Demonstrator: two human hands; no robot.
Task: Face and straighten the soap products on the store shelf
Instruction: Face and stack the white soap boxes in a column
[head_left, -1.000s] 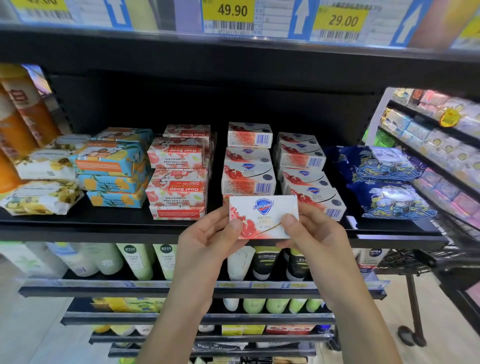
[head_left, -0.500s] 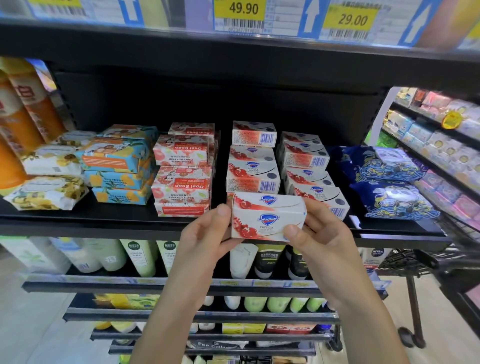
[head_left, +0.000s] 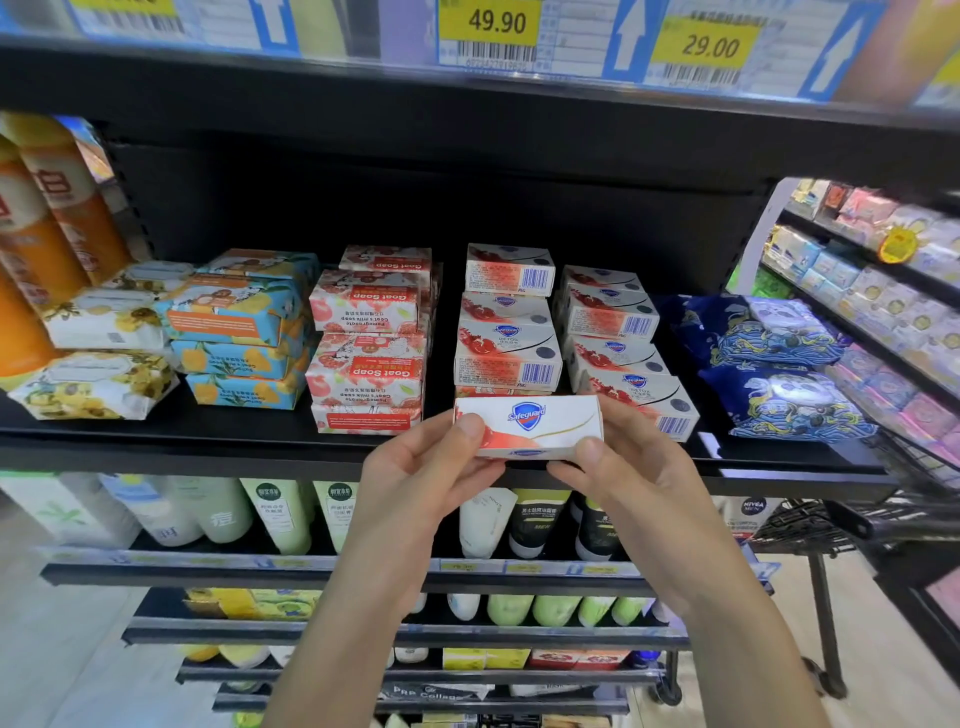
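The left hand (head_left: 415, 480) and right hand (head_left: 636, 470) are pinching the Safeguard box (head_left: 530, 423) by its ends, tipping it flatter than before; it is hovering at the shelf (head_left: 208, 441) front, nearing placement

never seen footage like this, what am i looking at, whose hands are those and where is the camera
There is no machine here. A person wears a wide-angle camera on the head, so the one view looks forward and down at their own bare hands. The left hand and the right hand each pinch one end of a white and red Safeguard soap box, held at the front of the black store shelf. On that shelf stand stacks of matching soap boxes, pink Goat Soap boxes whose lettering reads upside down, blue and yellow soap packs, and dark blue patterned packets at the right.
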